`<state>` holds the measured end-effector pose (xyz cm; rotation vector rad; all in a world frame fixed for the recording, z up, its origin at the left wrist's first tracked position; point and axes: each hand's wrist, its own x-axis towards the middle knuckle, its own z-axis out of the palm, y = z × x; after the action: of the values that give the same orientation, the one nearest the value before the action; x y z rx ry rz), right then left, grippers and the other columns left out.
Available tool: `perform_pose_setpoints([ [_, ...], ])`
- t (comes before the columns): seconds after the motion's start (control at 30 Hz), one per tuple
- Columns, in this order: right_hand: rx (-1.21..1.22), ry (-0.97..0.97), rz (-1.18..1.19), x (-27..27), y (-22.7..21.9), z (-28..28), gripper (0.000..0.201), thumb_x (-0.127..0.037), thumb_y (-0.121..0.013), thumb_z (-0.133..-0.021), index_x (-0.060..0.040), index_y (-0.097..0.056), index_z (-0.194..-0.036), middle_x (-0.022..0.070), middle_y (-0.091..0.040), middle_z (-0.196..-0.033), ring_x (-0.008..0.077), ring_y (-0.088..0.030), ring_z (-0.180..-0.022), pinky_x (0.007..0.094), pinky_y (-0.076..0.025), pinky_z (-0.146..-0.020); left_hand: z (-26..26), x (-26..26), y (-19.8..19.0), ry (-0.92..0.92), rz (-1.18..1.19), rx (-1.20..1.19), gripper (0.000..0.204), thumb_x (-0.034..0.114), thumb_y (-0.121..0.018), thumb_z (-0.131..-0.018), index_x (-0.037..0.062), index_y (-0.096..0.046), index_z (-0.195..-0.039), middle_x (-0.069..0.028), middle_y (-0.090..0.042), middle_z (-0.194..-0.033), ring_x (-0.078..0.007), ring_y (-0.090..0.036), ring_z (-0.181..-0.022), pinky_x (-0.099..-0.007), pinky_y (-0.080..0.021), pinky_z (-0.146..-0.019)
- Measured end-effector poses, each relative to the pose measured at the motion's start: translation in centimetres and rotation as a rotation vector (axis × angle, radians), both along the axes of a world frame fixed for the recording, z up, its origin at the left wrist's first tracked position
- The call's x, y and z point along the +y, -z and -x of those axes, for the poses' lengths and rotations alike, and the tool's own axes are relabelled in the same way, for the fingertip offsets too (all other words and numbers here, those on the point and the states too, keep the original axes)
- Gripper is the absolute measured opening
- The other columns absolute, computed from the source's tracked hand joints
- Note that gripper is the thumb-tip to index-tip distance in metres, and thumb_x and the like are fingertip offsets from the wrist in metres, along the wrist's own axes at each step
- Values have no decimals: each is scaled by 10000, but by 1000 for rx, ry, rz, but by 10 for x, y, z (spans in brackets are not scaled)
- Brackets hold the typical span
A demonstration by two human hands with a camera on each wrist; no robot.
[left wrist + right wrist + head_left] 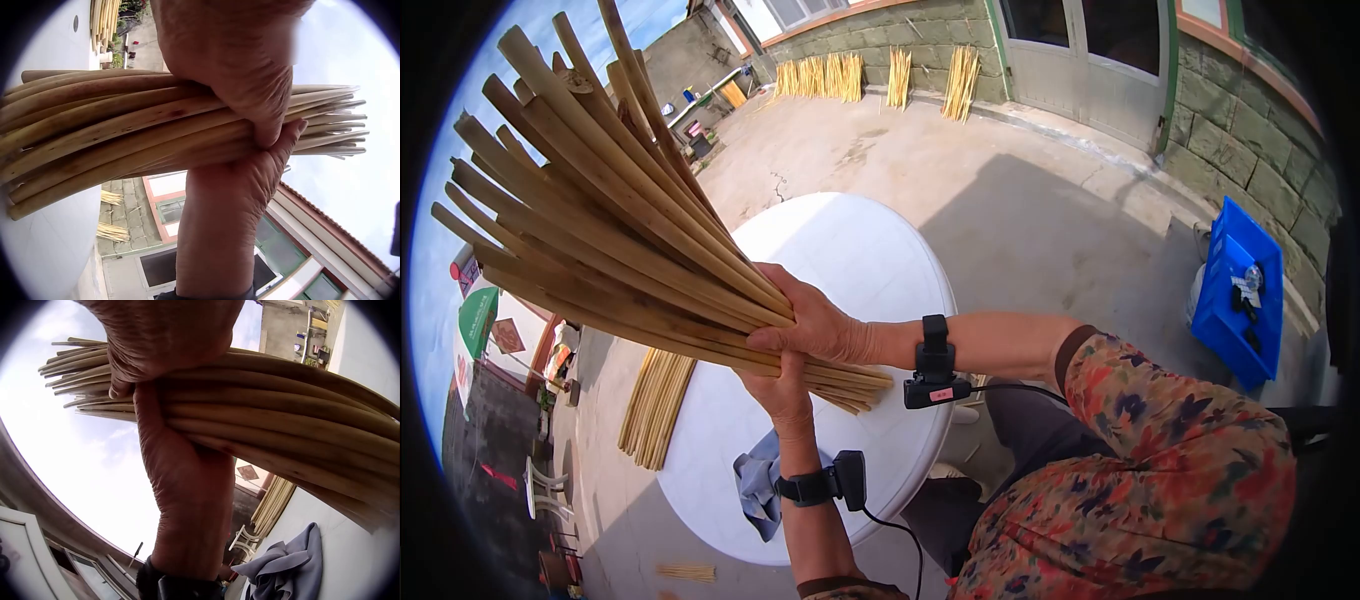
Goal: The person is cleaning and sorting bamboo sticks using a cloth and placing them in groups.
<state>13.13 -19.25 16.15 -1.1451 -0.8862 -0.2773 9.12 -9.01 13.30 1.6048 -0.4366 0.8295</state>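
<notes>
A thick bundle of long peeled wooden sticks is held at a slant over a round white table. Its far ends fan out toward the upper left, and its near ends lie close over the tabletop. My right hand grips the bundle from above near its lower part. Just below, my left hand grips it too. In the left wrist view the thumbs of the left hand and right hand meet across the sticks. The fingers behind the bundle are hidden.
A grey-blue cloth lies crumpled on the table. Another stick bundle rests at its left edge. Several bundles lean against the stone wall. A blue crate stands at the right. A white plastic chair is at far left.
</notes>
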Motion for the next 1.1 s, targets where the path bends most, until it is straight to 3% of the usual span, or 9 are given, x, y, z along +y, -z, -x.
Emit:
perform_pose_setpoints([
  [0.13, 5, -50, -36, -7, -8, 7, 772, -365, -705, -701, -38, -304, -1274, 168, -487, -1165, 235, -460, -1117, 327, -353, -958, -3, 3, -2, -23, -64, 8, 530, 107, -651, -771, 0, -344, -1191, -96, -446, -1151, -180, -473, -1046, -289, -391, -910],
  [0.23, -8, 31, 36, -12, 0, 1, 769, -351, -703, -707, -37, -296, -1279, 167, -481, -1167, 232, -452, -1120, 324, -347, -965, -9, -3, 4, -30, -12, -12, 534, 86, -644, -770, 3, -337, -1198, -92, -451, -1138, -178, -477, -1038, -290, -398, -902],
  [0.33, 43, 4, 23, -12, 1, 9, 747, -359, -702, -720, -47, -307, -1272, 112, -462, -1152, 197, -418, -1125, 322, -329, -979, -5, -2, 4, -19, -85, -20, 525, 89, -636, -776, 6, -337, -1199, -92, -450, -1141, -176, -483, -1028, -284, -411, -885],
  [0.4, 113, -27, 67, -13, -3, 11, 710, -345, -700, -728, -44, -324, -1250, 108, -467, -1145, 192, -426, -1112, 317, -341, -972, -4, 1, 4, 61, -4, 70, 523, 101, -636, -777, 5, -342, -1199, -93, -454, -1137, -175, -487, -1022, -280, -418, -873],
  [0.53, 104, -42, 4, -10, -1, -8, 694, -356, -703, -729, -19, -344, -1219, 105, -485, -1082, 163, -452, -1055, 286, -380, -930, -15, -4, -4, 44, 18, 149, 524, 111, -641, -773, 2, -350, -1195, -94, -458, -1133, -172, -487, -1020, -276, -422, -864],
  [0.7, 146, -92, -25, -10, -9, -4, 682, -362, -715, -718, -9, -371, -1189, 101, -490, -1079, 154, -458, -1049, 273, -382, -928, -19, -9, -5, 12, 59, 31, 548, 130, -659, -760, 0, -354, -1196, -93, -474, -1115, -167, -493, -1009, -277, -419, -863],
  [0.83, 160, -158, -111, -13, -27, 11, 708, -340, -738, -699, -8, -367, -1202, 97, -488, -1099, 150, -462, -1052, 271, -386, -931, 4, -17, -31, -30, 22, 15, 549, 109, -650, -763, 0, -347, -1207, -96, -463, -1131, -164, -486, -1022, -271, -411, -872],
  [1.03, -96, 14, -8, -21, -71, 32, 701, -380, -723, -703, -7, -394, -1196, 110, -526, -1056, 170, -511, -1007, 272, -425, -889, 26, -32, -65, 103, 142, -163, 524, 101, -610, -810, 4, -320, -1235, -100, -447, -1162, -166, -485, -1046, -272, -423, -887],
  [1.1, -260, 165, 27, -26, -81, 38, 791, -549, -699, -629, 23, -459, -1120, 158, -563, -981, 228, -558, -935, 306, -430, -851, 37, -45, -71, 140, 188, -169, 513, 109, -593, -827, 5, -311, -1243, -103, -444, -1170, -168, -484, -1057, -274, -427, -894],
])
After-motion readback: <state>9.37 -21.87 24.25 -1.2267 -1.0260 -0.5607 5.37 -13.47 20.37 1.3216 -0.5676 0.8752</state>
